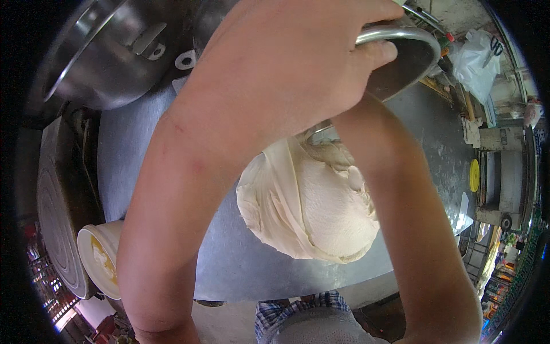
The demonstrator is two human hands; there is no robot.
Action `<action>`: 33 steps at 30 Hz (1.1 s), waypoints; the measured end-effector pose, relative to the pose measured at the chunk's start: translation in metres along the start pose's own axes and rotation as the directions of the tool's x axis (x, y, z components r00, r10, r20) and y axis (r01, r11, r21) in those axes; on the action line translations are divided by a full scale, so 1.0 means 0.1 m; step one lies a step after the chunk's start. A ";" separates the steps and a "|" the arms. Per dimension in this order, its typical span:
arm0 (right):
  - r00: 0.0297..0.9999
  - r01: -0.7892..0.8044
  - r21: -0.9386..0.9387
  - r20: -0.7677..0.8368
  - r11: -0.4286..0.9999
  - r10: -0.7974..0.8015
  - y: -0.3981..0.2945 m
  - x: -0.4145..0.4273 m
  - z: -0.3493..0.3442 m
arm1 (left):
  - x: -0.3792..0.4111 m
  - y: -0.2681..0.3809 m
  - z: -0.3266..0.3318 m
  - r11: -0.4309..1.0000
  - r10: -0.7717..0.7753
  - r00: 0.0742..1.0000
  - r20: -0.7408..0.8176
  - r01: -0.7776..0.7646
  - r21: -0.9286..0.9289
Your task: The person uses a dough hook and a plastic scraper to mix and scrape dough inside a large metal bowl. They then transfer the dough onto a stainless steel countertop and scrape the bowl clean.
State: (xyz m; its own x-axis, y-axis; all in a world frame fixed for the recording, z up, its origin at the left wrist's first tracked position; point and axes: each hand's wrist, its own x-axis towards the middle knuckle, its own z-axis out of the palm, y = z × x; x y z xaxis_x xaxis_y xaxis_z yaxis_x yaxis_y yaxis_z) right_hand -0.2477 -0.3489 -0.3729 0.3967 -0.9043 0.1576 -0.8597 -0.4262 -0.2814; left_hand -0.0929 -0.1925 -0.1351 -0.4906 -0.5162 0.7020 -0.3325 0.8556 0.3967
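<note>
My left hand (309,56) reaches across to the upper right and grips the rim of a metal bowl (414,32) between thumb and fingers. The bowl is tilted, and its dark inside faces partly towards me. My right forearm passes beneath my left hand, which hides my right hand. A large mass of pale, soft dough (331,206) lies between my forearms on the metal tabletop (258,275). It has folds, a smooth bulge and a ragged right edge. Its upper end is partly covered by my left hand, beside a small visible piece of shiny metal.
A large steel mixing bowl (111,73) stands at the upper left. A white tub (88,258) with yellow and white residue is beside my left forearm. Scissors (496,45) and a white plastic bag (475,64) are at the upper right. A yellow round lid (474,175) is at the right edge.
</note>
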 end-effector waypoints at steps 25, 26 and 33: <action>0.912 0.353 -0.109 -0.182 0.929 -0.368 -0.77 -3.37 -2.70 | 0.25 -0.29 0.03 0.953 -0.294 0.954 0.058 0.288 0.096; 0.918 0.292 -0.207 -0.213 0.934 -0.334 -0.74 -3.34 -2.89 | 0.27 -0.32 0.05 0.953 -0.294 0.954 0.060 0.288 0.093; 0.810 -0.349 -0.184 -0.552 0.919 0.197 -0.57 -3.59 -2.99 | 0.36 -0.36 0.34 0.930 -0.230 0.967 -0.110 0.252 0.268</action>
State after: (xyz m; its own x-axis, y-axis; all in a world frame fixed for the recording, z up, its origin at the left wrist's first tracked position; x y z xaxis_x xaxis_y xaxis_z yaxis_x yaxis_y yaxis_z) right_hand -0.4377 0.0074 -0.1303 -0.0257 -0.8036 0.5946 -0.9877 -0.0715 -0.1393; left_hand -0.1260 -0.2433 -0.1443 -0.3094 -0.6918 0.6525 -0.6487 0.6552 0.3870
